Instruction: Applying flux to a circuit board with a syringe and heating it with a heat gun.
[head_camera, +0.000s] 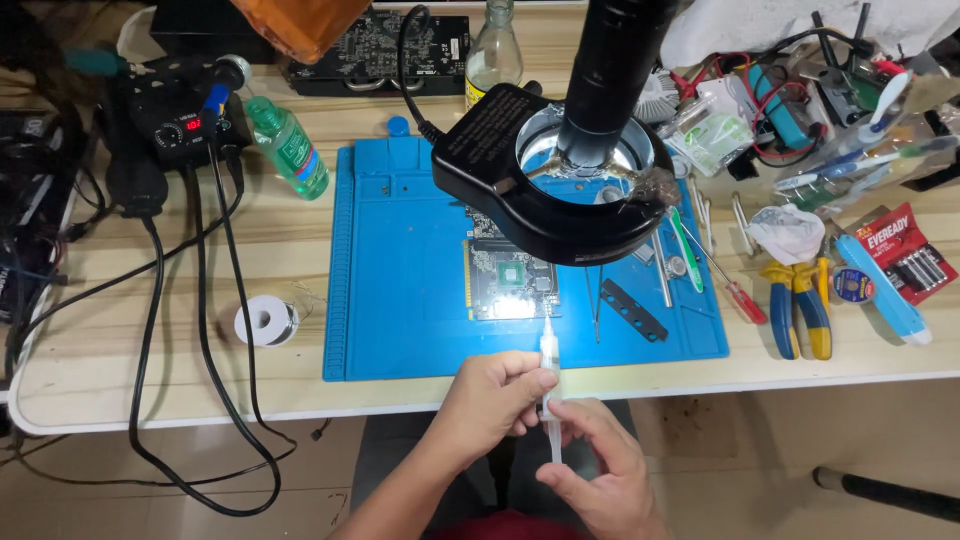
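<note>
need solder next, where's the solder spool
In the head view, the solder spool lies on the wooden table, left of the blue mat, among black cables.

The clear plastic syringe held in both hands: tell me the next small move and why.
Probably carry the clear plastic syringe forward. Left hand and right hand hold it at the table edge, tip up and short of the green circuit board on the blue work mat.

Right of the blue mat (400, 300) lies a red battery pack (908, 250); left, a red-lit display (193, 125) and green-labelled bottle (290, 147).
</note>
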